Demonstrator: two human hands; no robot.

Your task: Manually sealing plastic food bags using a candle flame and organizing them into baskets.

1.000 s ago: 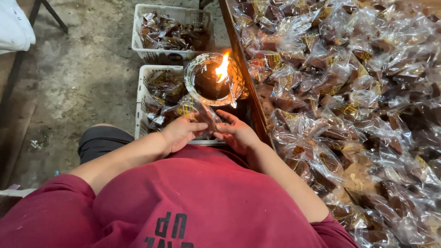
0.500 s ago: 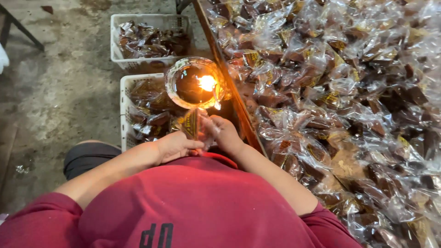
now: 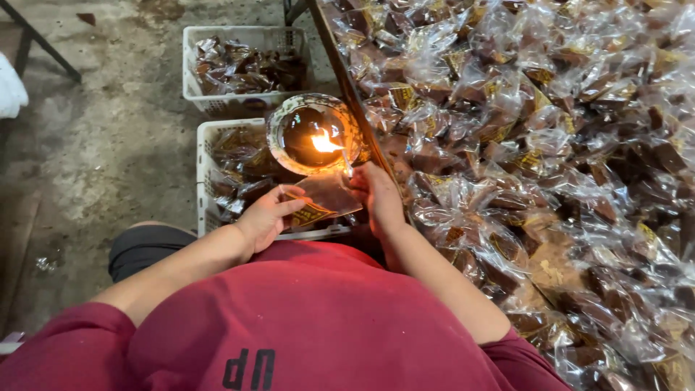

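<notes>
A clear packet [image 3: 323,200] with something dark brown inside and a gold patterned label is held flat between two hands, just below a small flame [image 3: 325,142]. The left hand [image 3: 265,217] grips the packet's near left corner, thumb on top and fingers curled under. The right hand [image 3: 378,197] pinches the packet's right edge, fingers closed on it, lifting that edge up close to the flame.

The flame burns in a round dish [image 3: 313,132] holding dark liquid, with a pale patterned rim. The dish sits above a white basket [image 3: 210,181] part filled with packets of the same kind. A second white basket [image 3: 242,71], also holding packets, stands farther off on the grey concrete floor [image 3: 101,145].

To the right, past a slanting wooden edge [image 3: 346,87], lies a big heap of packets [image 3: 550,159], clear and glinting, spread well beyond the right hand.

The person wears a dark red shirt [image 3: 304,318], seen from above, with both forearms reaching forward.
</notes>
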